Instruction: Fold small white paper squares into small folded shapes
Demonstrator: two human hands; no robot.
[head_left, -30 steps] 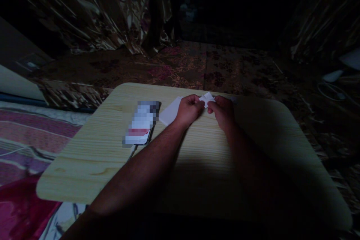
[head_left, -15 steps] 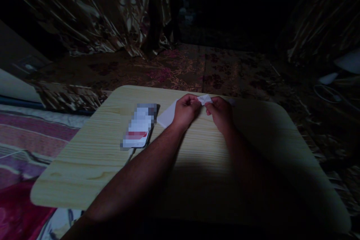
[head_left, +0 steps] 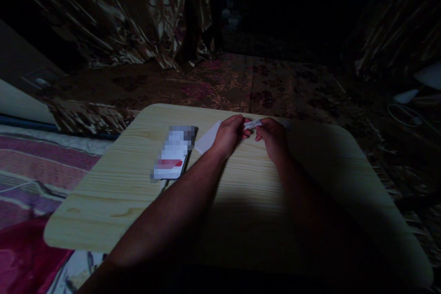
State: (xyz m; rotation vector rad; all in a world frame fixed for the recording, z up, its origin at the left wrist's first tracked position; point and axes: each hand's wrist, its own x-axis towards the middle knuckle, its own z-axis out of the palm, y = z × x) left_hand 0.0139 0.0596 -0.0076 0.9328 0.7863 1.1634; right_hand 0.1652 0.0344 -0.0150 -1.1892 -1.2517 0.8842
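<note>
dim home, satin curtains (head_left: 120, 23), floral carpet (head_left: 241, 82)

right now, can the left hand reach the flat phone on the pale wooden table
Probably yes: the left hand sits beside the phone, only a flat white sheet between, though it pinches a small folded white paper.

1. Your folded paper (head_left: 252, 123) is plain white, and so is the sheet (head_left: 206, 140).
2. Your table (head_left: 138, 193) shows pale yellow wood grain.
3. You see a dark brown carpet (head_left: 237, 85) patterned with pink and gold flowers.
4. The bedding (head_left: 41, 165) has pink and maroon stripes.
</note>
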